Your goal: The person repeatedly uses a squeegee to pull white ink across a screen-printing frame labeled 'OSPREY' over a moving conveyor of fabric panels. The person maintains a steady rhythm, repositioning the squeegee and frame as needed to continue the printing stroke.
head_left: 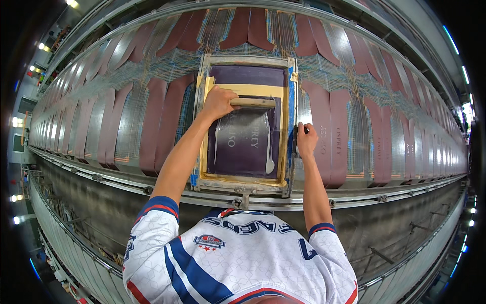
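Observation:
My left hand [217,103] is closed around the left end of a squeegee [258,103] with a pale handle, which lies crosswise over the upper part of a screen printing frame [243,183]. Below it, the dark purple mesh [223,162] shows pale lettering and whitish streaks of ink along both sides. Yellow tape lines the inside, and blue tape runs down the right edge. My right hand [307,138] is closed just beside that right edge; a small dark part shows at its fingers, but what it grips is hidden.
Maroon fabric pieces [336,137] lie in two rows along the long, curving table, some printed with lettering. Thread-like mesh strips [172,63] run between the rows. A metal rail [374,198] follows the table's near edge, with a grey lower surface [126,197] below it.

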### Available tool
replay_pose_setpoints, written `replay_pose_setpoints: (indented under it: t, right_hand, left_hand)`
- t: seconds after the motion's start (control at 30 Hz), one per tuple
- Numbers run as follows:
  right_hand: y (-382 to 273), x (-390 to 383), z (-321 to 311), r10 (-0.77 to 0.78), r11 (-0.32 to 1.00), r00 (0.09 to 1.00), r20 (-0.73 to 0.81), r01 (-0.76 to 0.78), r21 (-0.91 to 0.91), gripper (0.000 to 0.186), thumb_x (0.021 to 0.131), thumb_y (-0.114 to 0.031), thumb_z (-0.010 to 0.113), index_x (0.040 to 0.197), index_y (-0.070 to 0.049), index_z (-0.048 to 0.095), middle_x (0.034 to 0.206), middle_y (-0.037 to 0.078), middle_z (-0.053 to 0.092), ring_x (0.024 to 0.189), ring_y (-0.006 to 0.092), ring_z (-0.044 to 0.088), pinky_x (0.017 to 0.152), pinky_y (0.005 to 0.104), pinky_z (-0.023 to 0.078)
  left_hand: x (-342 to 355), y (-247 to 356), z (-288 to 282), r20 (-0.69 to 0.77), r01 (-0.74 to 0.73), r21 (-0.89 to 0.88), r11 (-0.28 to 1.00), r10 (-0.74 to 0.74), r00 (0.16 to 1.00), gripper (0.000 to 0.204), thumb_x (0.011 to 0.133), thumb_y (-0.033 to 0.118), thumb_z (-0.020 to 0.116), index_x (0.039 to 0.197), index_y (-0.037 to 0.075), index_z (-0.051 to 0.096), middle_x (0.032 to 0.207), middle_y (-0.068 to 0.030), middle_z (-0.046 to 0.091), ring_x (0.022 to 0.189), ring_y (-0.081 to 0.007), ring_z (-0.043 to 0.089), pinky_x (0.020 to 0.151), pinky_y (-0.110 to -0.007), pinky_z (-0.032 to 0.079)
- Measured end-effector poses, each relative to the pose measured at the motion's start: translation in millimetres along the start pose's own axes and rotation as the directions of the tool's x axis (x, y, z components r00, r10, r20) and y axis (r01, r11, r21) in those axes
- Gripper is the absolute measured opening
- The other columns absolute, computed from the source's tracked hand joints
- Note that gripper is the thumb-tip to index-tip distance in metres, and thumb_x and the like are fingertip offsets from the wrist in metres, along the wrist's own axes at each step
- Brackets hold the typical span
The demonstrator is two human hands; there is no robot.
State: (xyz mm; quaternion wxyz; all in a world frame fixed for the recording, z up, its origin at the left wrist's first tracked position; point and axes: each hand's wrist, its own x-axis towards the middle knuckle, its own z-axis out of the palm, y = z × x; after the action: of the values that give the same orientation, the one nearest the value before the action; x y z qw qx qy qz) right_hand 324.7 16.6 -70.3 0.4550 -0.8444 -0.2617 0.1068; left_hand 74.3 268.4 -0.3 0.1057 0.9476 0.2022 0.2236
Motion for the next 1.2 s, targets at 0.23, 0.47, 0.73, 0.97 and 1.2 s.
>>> replay_pose_setpoints:
  t: [0.23,0.47,0.73,0.97,1.2]
  right_hand:
    - [-24.9,6.9,-13.8,-0.037,0.993,0.999,-0.03,0.034,-0.114,0.032,0.095,-0.031,0.07,0.087,0.0,0.068,0.068,0.014,0.063,0.063,0.0224,0.058,0.063,0.0414,0.046]
    - [15.6,6.1,46.0,-0.092,0.99,0.996,0.013,0.09,0.108,0.024,0.095,-0.023,0.067,0.09,0.0,0.067,0.079,0.016,0.068,0.071,0.0268,0.062,0.069,0.0415,0.049]
    - [-57.0,-21.5,118.4,-0.057,0.983,0.988,0.143,0.031,0.18,0.029,0.094,-0.031,0.066,0.098,-0.002,0.066,0.088,0.022,0.069,0.085,0.0437,0.066,0.077,0.0476,0.05]
    - [-39.5,-4.0,119.7,-0.05,0.986,0.995,0.084,0.036,0.16,0.026,0.096,-0.028,0.065,0.094,-0.002,0.065,0.076,0.021,0.065,0.07,0.0402,0.064,0.07,0.048,0.049]
    - [2.2,-26.9,87.9,-0.03,1.0,0.991,0.127,0.03,-0.002,0.027,0.093,-0.03,0.065,0.1,-0.005,0.071,0.093,0.025,0.07,0.09,0.0471,0.067,0.077,0.0516,0.052]
  left_hand:
    - [-169.2,92.2,26.6,-0.131,-0.033,0.004,0.999,0.033,0.991,0.038,0.069,0.008,0.063,0.105,0.013,0.073,0.103,-0.002,0.069,0.087,-0.0248,0.061,0.078,-0.043,0.041]
    - [-191.1,110.6,2.0,-0.026,0.115,0.049,0.992,-0.114,0.993,0.028,0.068,0.006,0.067,0.095,0.014,0.071,0.095,0.0002,0.068,0.082,-0.0228,0.061,0.082,-0.04,0.041]
    - [-193.5,31.6,-48.3,0.082,0.271,0.084,0.959,-0.277,0.957,0.028,0.066,0.017,0.087,0.09,0.012,0.076,0.09,0.001,0.073,0.085,-0.0238,0.065,0.086,-0.039,0.044]
    - [-184.8,26.9,-32.0,0.157,0.237,0.089,0.967,-0.249,0.956,0.025,0.07,0.03,0.088,0.085,0.013,0.076,0.086,-0.0002,0.073,0.08,-0.0234,0.067,0.078,-0.04,0.045]
    - [-168.5,36.6,-30.7,0.318,0.22,0.023,0.975,-0.216,0.923,0.034,0.071,0.039,0.086,0.09,0.014,0.076,0.085,-0.0029,0.071,0.082,-0.0258,0.067,0.078,-0.042,0.046]
